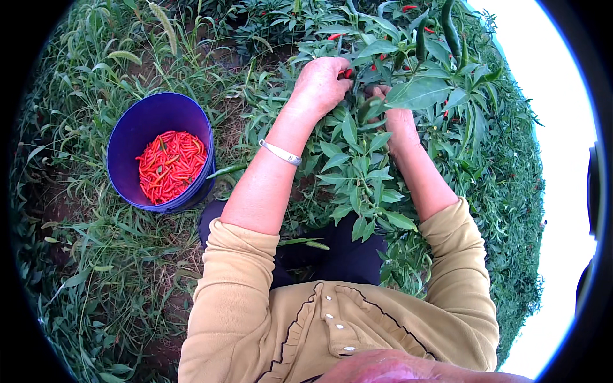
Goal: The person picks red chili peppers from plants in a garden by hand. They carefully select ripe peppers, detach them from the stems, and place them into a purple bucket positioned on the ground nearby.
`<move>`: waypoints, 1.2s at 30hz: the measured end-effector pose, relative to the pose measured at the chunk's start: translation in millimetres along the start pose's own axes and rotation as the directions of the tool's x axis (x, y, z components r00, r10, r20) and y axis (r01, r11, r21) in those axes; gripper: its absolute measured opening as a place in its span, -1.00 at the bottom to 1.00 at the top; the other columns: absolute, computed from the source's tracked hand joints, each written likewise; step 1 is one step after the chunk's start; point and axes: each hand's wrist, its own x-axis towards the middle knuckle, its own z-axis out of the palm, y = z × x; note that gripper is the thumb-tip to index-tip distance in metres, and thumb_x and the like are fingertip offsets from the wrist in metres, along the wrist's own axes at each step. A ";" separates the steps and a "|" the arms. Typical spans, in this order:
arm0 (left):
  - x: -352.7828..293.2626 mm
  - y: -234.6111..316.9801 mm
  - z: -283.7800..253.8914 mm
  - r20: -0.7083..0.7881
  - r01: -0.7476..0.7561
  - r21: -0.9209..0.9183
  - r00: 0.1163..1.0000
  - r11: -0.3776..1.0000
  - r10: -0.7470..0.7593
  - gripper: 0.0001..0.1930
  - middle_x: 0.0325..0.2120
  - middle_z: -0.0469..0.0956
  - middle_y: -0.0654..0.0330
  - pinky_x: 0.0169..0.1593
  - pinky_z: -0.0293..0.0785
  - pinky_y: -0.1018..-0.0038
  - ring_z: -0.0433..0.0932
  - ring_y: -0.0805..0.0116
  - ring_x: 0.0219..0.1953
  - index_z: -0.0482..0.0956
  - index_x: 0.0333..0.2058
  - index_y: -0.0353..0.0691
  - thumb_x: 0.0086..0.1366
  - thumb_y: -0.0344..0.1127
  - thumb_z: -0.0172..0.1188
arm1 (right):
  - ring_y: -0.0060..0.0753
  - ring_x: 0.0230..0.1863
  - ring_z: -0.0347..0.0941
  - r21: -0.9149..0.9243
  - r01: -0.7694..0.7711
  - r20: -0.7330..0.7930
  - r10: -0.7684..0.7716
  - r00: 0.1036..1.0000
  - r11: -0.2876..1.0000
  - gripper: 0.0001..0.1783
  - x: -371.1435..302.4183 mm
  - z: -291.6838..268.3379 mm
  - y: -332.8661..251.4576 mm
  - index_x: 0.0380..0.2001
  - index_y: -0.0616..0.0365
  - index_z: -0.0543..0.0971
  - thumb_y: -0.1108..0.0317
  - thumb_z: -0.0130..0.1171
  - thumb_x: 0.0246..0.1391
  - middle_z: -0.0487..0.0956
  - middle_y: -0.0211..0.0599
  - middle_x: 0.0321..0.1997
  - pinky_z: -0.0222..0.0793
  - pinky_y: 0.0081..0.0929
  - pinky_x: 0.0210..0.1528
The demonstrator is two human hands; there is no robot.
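Note:
My left hand (319,84), with a silver bracelet (280,153) on its forearm, reaches into a leafy chili plant (361,167). Its fingers are curled closed at a red chili pepper (347,74), part of which shows beside the fingertips. Close by on the right, my right hand (394,116) is in among the same leaves. A broad leaf (418,93) covers part of it; the fingers that show are bent closed, and what they hold is hidden. Long green chilies (450,33) hang above on the plant.
On the grass to my left stands a deep blue bucket (129,131), partly filled with red chilies (171,167). Weeds (121,268) with seed heads cover the ground there. More chili plants (504,172) spread along the right. My dark-trousered legs (319,252) are below the plant.

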 end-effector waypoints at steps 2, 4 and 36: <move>0.9 -1.7 9.0 -0.026 0.035 -0.037 0.999 0.999 -0.036 -0.81 -0.58 0.51 -0.04 -0.30 0.43 0.27 0.50 0.02 -0.48 0.55 -0.42 -0.32 0.03 -0.31 0.24 | -0.59 -0.37 0.43 -0.313 0.259 0.077 -0.247 0.966 0.914 -0.68 29.0 -19.3 29.8 -0.06 0.16 0.49 0.32 0.13 0.12 0.58 -0.38 -0.22 0.32 -0.57 -0.41; 2.8 -12.4 12.8 0.052 0.158 -0.116 0.987 0.981 -0.153 -0.79 -0.58 0.51 -0.07 -0.30 0.43 0.25 0.51 0.01 -0.47 0.54 -0.45 -0.35 0.07 -0.29 0.22 | -0.54 -0.32 0.47 -0.421 0.515 0.210 -0.472 0.856 0.747 -0.63 60.5 -23.2 50.1 -0.07 0.11 0.49 0.37 0.20 0.01 0.59 -0.34 -0.22 0.37 -0.51 -0.31; -7.8 14.8 -5.9 0.456 0.505 -0.804 0.862 0.312 -0.220 -0.69 -0.65 0.35 0.30 -0.70 -0.02 0.68 0.14 0.66 -0.77 0.40 -0.54 -0.20 0.29 -0.14 0.14 | -0.64 -0.34 0.50 -0.593 0.654 0.327 -0.601 0.729 0.471 -0.84 56.7 -30.1 27.7 -0.32 0.21 0.59 0.56 0.20 -0.05 0.63 -0.43 -0.33 0.39 -0.65 -0.26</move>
